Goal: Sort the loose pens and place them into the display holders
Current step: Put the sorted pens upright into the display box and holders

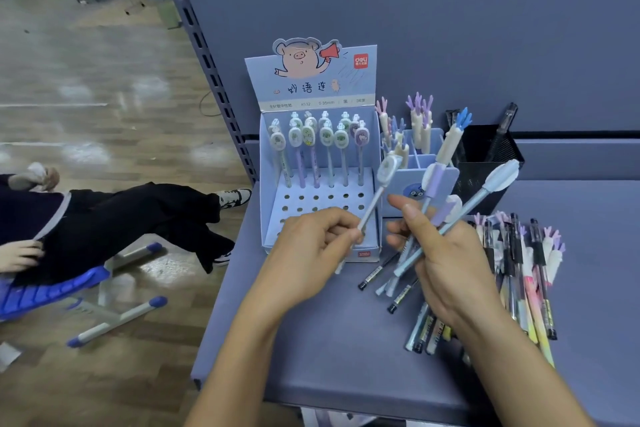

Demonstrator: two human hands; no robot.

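Left hand (311,246) is pinching 1 oval-topped pen (370,213) low on the barrel between thumb and fingertips. The pen tilts up to the right, and its white topper sits just past the right edge of the pig display box (311,80). Right hand (446,260) has its fingers curled round a small bundle of pens (460,210), fanned up and to the right in front of the blue divided holder (398,184) and the black mesh holder (485,177).

The back rows of the box already have oval-topped pens (313,149) standing upright in the holes. Antler-topped pens (417,118) stand in the blue holder. The rest of the loose pens (512,253) lie in a heap on the blue-grey surface (329,340), under and right of the right hand. Another person sits on a blue chair (45,288) off to the left.
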